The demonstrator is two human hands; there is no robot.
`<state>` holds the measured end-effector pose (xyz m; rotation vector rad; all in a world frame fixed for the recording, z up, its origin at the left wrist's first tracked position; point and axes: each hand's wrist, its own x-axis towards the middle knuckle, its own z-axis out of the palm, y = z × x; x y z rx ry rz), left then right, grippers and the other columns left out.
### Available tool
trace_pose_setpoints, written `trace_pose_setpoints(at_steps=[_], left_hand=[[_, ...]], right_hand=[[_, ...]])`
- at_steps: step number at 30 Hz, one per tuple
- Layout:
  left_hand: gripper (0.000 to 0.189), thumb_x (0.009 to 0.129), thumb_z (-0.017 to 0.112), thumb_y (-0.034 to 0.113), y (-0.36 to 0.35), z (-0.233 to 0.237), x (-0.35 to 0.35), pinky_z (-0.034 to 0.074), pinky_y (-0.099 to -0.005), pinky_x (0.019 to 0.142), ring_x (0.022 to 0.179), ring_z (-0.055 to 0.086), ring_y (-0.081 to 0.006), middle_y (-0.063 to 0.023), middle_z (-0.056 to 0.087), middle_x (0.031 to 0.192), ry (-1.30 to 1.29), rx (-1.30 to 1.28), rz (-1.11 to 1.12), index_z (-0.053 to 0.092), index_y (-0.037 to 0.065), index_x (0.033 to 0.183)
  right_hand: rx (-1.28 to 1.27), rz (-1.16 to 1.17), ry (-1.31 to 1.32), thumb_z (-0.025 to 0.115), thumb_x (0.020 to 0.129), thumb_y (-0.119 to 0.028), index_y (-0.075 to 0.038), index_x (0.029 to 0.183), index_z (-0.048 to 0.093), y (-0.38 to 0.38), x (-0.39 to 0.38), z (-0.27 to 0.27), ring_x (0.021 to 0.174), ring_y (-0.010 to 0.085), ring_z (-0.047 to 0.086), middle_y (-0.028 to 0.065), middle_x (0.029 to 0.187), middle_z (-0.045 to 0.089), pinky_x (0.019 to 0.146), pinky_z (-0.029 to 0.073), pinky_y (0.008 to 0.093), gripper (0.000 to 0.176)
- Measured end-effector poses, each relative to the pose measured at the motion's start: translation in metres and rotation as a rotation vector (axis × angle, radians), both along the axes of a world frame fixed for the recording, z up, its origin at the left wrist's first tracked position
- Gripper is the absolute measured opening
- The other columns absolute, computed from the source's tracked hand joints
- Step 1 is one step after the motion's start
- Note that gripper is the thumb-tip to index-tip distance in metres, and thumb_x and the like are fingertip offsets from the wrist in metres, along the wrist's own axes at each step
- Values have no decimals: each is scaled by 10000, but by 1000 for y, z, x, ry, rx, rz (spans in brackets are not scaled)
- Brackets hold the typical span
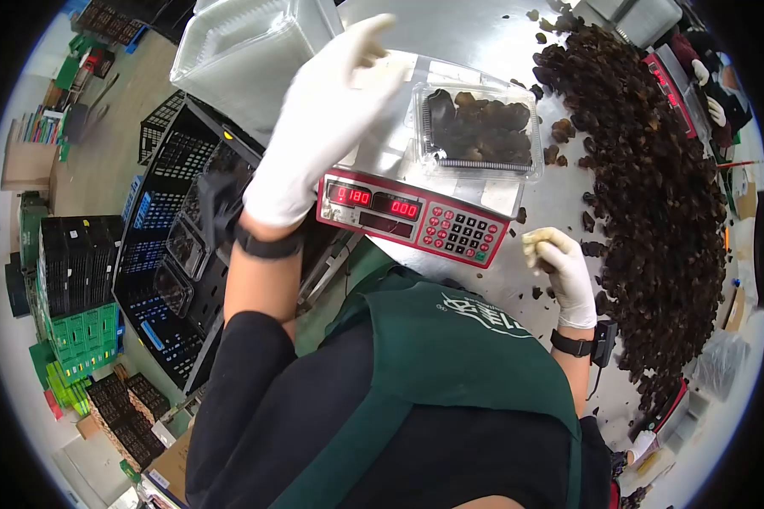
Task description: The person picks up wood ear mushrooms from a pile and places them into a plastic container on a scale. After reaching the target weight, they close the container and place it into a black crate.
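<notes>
My left hand (335, 106), in a white glove, is raised beside the stack of clear plastic containers (246, 64). Its fingers stretch out, with nothing visible in them. My right hand (560, 267), also gloved, is right of the scale's keypad with its fingers curled in. Whether anything sits inside that curl is hidden. On the red digital scale (412, 216) stands a clear plastic tray (535, 157) holding dark brown pieces that look like wood ear mushrooms (480, 127). The scale's left display reads 0.180, the one beside it 0.00.
A large heap of the same dark mushrooms (645, 195) covers the metal table's right side, with loose pieces near the scale. Black crates (174, 246) holding packed trays stand at left. Another person's gloved hands (709, 93) and a second red scale (671, 95) are at upper right.
</notes>
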<state>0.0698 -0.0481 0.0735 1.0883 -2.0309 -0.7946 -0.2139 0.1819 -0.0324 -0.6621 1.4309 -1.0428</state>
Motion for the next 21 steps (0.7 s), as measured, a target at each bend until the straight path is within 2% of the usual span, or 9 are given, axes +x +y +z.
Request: trace_pose_setpoints(at_steps=[1,5,8,11,13,15,17,18,21], left_hand=[[475,947,656,224,-8,-3,-11,524,-284,881,995,667,-135,-83,707,1108,-7,10,-62,578,104,1400],[505,927,609,423,-44,-44,-53,522,-394,919,1038,675,-311,-165,693,1174,-94,-181,-186,618,106,1320],[459,954,619,375,-77,-90,-65,532,-360,844,912,685,-268,-188,705,1091,-207,-264,-146,638,42,1270],[438,953,630,402,-42,-73,-54,526,-384,818,873,677,-293,-199,695,1016,-434,-99,-324,667,28,1178],[447,935,664,426,-6,-59,-30,511,-401,800,848,635,-293,-189,670,998,-355,149,-388,657,29,1140],[490,903,715,418,37,-62,-7,500,-389,848,910,615,-283,-167,653,1050,-35,144,-250,634,33,1195],[543,872,761,404,66,-68,20,483,-387,905,983,606,-268,-146,644,1101,4,-48,-48,609,27,1233],[537,852,788,350,78,-73,34,471,-367,941,982,600,-218,-100,656,1098,254,220,-25,617,20,1240],[469,841,792,303,90,-55,114,470,-330,922,1000,589,-151,-65,659,1123,527,723,25,638,34,1192]], right_hand=[[-21,37,26,564,955,-87,6,1039,719,-3,13,5,686,69,568,18,826,659,599,435,211,199],[-57,153,69,554,984,-115,-11,1055,721,-25,32,17,625,58,477,-1,752,609,563,358,210,210],[-91,134,31,551,1010,-176,-21,1080,716,-38,41,22,607,53,450,-12,727,595,553,340,212,237],[-124,123,44,552,1033,-267,-50,1042,700,-48,49,27,599,45,454,-21,720,613,541,332,209,263],[-151,134,49,555,1034,-278,-65,996,688,-50,51,17,591,44,459,-19,722,624,538,332,209,254],[-115,91,162,561,1035,-283,-72,949,664,-47,53,11,561,46,446,-7,715,633,522,333,223,250],[-169,189,177,512,1038,-217,-33,969,660,-44,56,12,563,47,454,10,726,645,521,337,219,245],[-160,253,170,509,1043,-244,-28,990,655,-46,66,23,551,42,447,12,720,638,513,327,210,266],[-189,425,125,510,1045,-257,-11,1054,659,-61,97,51,542,35,449,18,725,639,506,321,194,287]])
